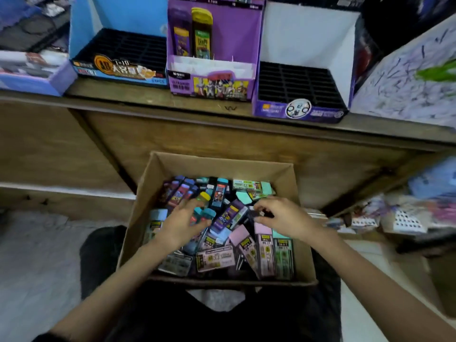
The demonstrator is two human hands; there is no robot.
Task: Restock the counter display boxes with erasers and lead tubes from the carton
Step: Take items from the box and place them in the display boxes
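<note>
— Presently, your carton (217, 166) stands open below the counter (148, 97), just in front of your legs. It holds a loose heap of erasers (240, 236) and lead tubes (220, 192), lying at all angles.

— Agreed. Your left hand (183, 219) lies on the heap, left of centre, with the fingers spread. The fingertips touch some teal-capped tubes (204, 214). The hand is blurred, and I cannot tell that it grips any of them.

— Your right hand (283, 215) is over the right half of the heap. Thumb and fingers pinch a small dark item (256, 214), too small to call eraser or tube.

— On the counter, three display boxes stand side by side. The blue box (118, 13) on the left shows a black grid of slots. The purple box (212, 87) in the middle holds two upright packs (201, 33) at its back. The white box (303, 35) on the right shows another black grid.

— Noted. Both of your hands are inside the carton, well apart from all three boxes.
</note>
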